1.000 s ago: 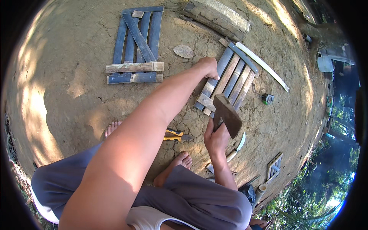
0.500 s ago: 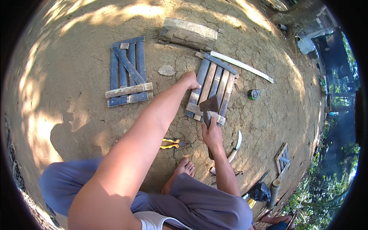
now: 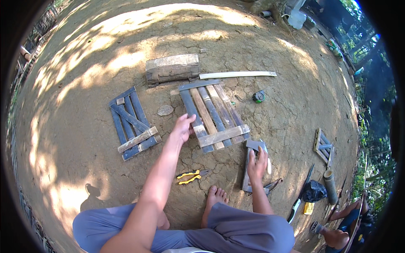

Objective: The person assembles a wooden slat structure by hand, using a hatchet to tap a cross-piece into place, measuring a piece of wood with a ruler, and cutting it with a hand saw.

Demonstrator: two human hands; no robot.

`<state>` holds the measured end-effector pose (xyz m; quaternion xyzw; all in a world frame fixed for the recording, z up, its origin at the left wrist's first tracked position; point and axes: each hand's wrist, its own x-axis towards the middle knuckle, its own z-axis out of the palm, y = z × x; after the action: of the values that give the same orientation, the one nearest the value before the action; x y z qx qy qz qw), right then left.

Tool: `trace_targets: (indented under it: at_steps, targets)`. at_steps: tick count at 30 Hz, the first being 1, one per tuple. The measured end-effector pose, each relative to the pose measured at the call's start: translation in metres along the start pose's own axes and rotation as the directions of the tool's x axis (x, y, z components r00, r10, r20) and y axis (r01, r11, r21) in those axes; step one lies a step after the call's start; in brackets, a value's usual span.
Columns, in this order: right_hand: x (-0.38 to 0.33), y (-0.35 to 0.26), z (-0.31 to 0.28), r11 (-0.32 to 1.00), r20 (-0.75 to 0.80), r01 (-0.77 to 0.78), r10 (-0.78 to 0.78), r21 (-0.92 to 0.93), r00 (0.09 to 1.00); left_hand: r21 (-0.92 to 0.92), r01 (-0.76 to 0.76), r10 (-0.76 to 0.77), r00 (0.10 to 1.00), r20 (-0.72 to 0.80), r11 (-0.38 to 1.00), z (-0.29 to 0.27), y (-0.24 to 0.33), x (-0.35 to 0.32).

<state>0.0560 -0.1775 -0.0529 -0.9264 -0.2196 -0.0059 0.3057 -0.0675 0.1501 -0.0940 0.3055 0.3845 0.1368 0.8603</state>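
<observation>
My left hand [image 3: 184, 127] grips the left edge of a slatted wooden panel [image 3: 220, 126] made of dark and pale strips, its near end tilted up off the ground. My right hand [image 3: 257, 166] has its fingers apart beside a hatchet [image 3: 246, 172], which lies with its broad metal head just beyond the fingertips. Close to the right hand shows the pale handle of a curved knife [image 3: 269, 166], the rest mostly hidden. Yellow-handled pliers [image 3: 189, 176] lie on the dirt in front of my foot.
Another slatted panel [image 3: 134, 122] lies at left. Beyond are a wooden block [image 3: 173, 68], a pale strip [image 3: 238, 74] and a tape measure [image 3: 259, 97]. At right lie a small wooden frame [image 3: 324, 147], a black bag [image 3: 314, 192] and a bamboo tube [image 3: 330, 187]; another person's leg [image 3: 336, 237] shows.
My left hand has lifted the slatted panel and brought it nearer. My right hand has let go of the hatchet, now on the ground. The view has shifted.
</observation>
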Motion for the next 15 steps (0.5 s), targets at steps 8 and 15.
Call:
trace_targets:
  at_steps: [8,15]
  targets:
    - [0.120,-0.171,-0.038,0.638,0.269,-0.107,-0.163,0.763,0.949,-0.587,-0.065,0.171,0.977,0.126,0.807,0.095,-0.050,-0.075]
    - [0.236,-0.277,-0.154,0.753,0.276,0.353,-0.567,0.555,0.776,0.434,-0.597,0.335,0.771,0.541,0.674,0.123,0.120,-0.150]
